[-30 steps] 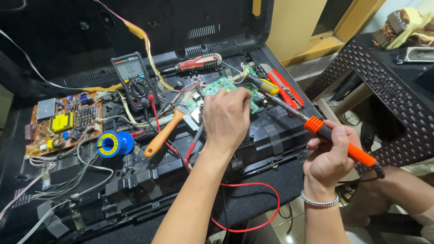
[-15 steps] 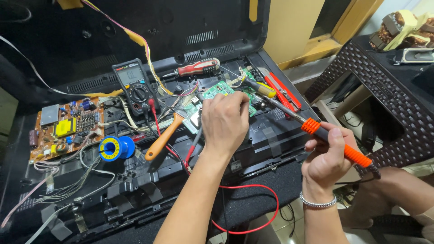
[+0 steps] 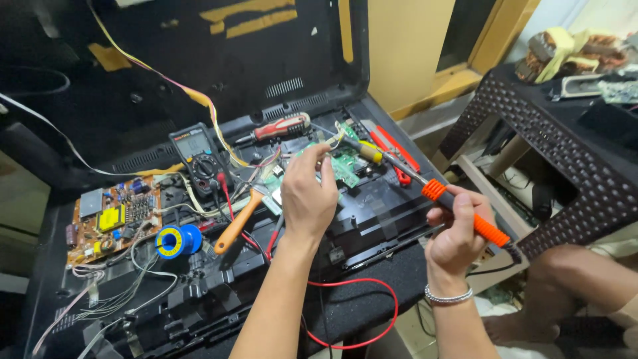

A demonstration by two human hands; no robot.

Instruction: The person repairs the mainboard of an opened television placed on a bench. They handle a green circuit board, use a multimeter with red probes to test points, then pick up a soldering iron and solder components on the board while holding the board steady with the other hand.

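Note:
My right hand point(image 3: 458, 233) grips the orange handle of a soldering iron point(image 3: 465, 214), whose metal tip reaches up-left to a small green circuit board point(image 3: 345, 166). My left hand point(image 3: 307, 196) hovers over that board with thumb and fingers pinched together near the iron's tip, holding something thin that I cannot make out. Both hands work over the black back shell of an opened television point(image 3: 372, 219).
A multimeter point(image 3: 196, 153) with red and black leads lies left of the board. An orange-brown power board point(image 3: 113, 219), a blue solder spool point(image 3: 174, 240), an orange-handled tool point(image 3: 238, 223), a red screwdriver point(image 3: 279, 127) and red cutters point(image 3: 392, 153) surround it. A dark woven table point(image 3: 565, 146) stands right.
The view shifted slightly downward. My right hand and the soldering iron moved a little left toward the green board; my left hand stayed pinched over it.

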